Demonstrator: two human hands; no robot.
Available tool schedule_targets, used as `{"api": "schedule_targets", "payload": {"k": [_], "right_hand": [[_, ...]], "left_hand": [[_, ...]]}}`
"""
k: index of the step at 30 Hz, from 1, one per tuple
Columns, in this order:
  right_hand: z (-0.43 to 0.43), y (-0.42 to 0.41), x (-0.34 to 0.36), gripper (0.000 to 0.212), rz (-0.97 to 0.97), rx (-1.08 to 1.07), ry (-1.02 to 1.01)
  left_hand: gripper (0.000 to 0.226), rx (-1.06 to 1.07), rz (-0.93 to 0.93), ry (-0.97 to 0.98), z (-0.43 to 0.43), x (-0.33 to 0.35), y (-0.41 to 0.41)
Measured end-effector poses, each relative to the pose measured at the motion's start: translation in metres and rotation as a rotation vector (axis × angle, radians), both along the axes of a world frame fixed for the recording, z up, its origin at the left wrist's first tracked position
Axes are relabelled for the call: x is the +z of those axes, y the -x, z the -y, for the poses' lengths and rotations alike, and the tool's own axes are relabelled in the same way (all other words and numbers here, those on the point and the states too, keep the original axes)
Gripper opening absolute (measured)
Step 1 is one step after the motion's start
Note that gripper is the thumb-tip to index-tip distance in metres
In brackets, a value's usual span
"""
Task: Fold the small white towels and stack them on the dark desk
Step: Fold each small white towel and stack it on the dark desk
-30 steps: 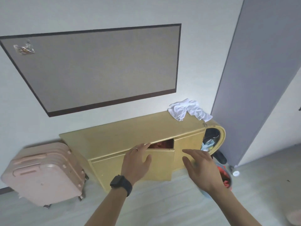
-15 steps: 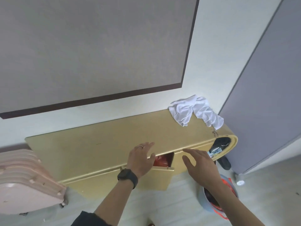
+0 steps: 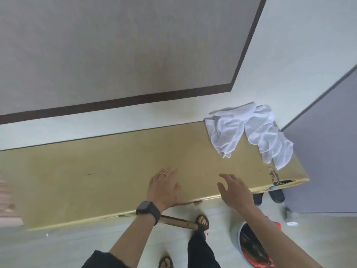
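Pale wall (image 3: 289, 55) is seen across the back, with a large grey panel (image 3: 116, 45) edged in dark brown set on it. Below it, the long gold cabinet top (image 3: 96, 180) is laid right across the view. And over at its far right end, against the wall, the white towels (image 3: 228, 130) are found: crumpled, unfolded, heaped side by side, one corner draped toward the cabinet's right edge.

Now the hands. The left hand (image 3: 164, 188) is held palm down over the front edge of the top, fingers straight and close together, nothing gripped; a ring (image 3: 162, 174) is worn on one finger and a dark watch (image 3: 147, 208) on the wrist. Whether the palm is pressed on the wood cannot be told. The right hand (image 3: 235, 192) is stretched out just beside it, also over the front edge, fingers spread and loosely bent, nothing held. Both hands are kept well apart from the towels.

Down below, a cabinet door (image 3: 179, 222) is seen ajar beneath the left wrist, with a sandalled foot (image 3: 202, 222) next to it on the pale floor. A pale bucket (image 3: 236, 236) with red and dark contents is placed under the right forearm. Dark shoes (image 3: 276, 194) are tucked beneath the cabinet's right end, beside a grey door (image 3: 328, 151). A pink suitcase (image 3: 7, 206) is glimpsed at the left edge.
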State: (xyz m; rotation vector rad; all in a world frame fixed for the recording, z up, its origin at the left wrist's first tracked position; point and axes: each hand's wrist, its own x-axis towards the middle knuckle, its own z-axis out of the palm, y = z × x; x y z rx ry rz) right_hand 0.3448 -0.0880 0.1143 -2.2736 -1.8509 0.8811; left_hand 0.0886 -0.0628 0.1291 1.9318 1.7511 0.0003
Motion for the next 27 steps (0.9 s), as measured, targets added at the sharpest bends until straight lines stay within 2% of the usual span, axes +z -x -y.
{"api": "schedule_targets", "payload": {"k": [10,13,16,19,22,24,27], "right_hand": [[-0.116,-0.045,-0.101,0.048,0.11,0.109,0.07],[-0.121,-0.055,-0.126,0.044,0.172,0.127,0.001],[-0.119,-0.064,-0.14,0.04,0.142,0.12,-0.144],[-0.126,-0.071,-0.14,0.035,0.148,0.169,-0.188],[-0.138,-0.072,-0.127,0.018,0.146,0.173,-0.165],[-0.147,-0.07,-0.11,0.006,0.066,0.136,-0.218],[-0.154,-0.067,-0.068,0.01,-0.092,0.078,-0.395]], "left_hand": [[0.062,0.0,-0.158,0.232,-0.063,-0.103,-0.045],[0.063,0.007,-0.171,0.27,-0.068,-0.126,-0.049],[0.064,0.022,-0.207,0.28,-0.062,-0.143,-0.047],[0.063,0.024,-0.207,0.278,-0.062,-0.144,-0.046],[0.064,-0.013,-0.209,0.317,-0.067,-0.135,-0.043],[0.065,-0.033,-0.203,0.356,-0.073,-0.126,-0.039],[0.065,-0.002,-0.136,0.4,-0.088,-0.099,-0.043]]}}
